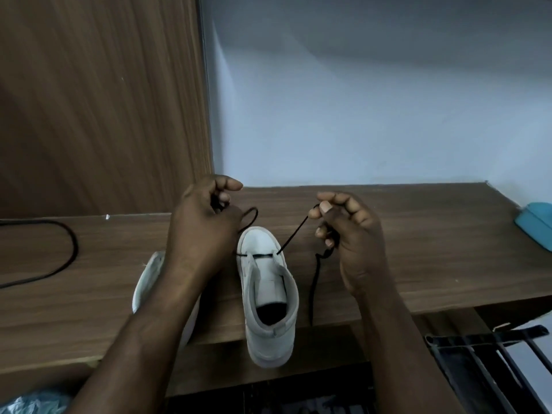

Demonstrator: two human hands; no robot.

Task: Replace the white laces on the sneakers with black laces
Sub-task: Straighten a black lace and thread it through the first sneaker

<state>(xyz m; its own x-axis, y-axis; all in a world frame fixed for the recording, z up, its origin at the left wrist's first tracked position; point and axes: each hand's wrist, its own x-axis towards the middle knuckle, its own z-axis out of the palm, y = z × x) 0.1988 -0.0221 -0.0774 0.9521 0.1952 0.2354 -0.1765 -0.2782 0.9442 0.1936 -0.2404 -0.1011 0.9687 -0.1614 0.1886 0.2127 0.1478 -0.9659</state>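
- Sneaker (pixel 268 294), white and showing no white lace, stands on its sole on the wooden desk (pixel 418 249). Its heel points toward the person and appears to overhang the desk edge, probably so the eyelets face up within easy reach.
- Black lace (pixel 260 256) runs as a bar through the eyelet pair nearest the sneaker's toe. One strand rises from each side, likely held up to even the two ends before the next crossing.
- Left hand (pixel 206 216), beyond and left of the sneaker's toe, has its fingers curled round its strand, and a small loop shows beside the knuckles.
- Right hand (pixel 349 234), right of the toe, pinches its strand between thumb and forefinger. The lower fingers curl over the slack, which trails down along the sneaker's right side.
- Second sneaker (pixel 148 282) lies left of the sneaker, mostly hidden behind the left forearm, so I cannot tell whether it carries a lace.
- The left strand's tip is buried in the hand, and the upper eyelets are too soft to count.
- Black cable (pixel 70 249) far left of the sneaker and blue object (pixel 534 225) far right are cut off by the frame.
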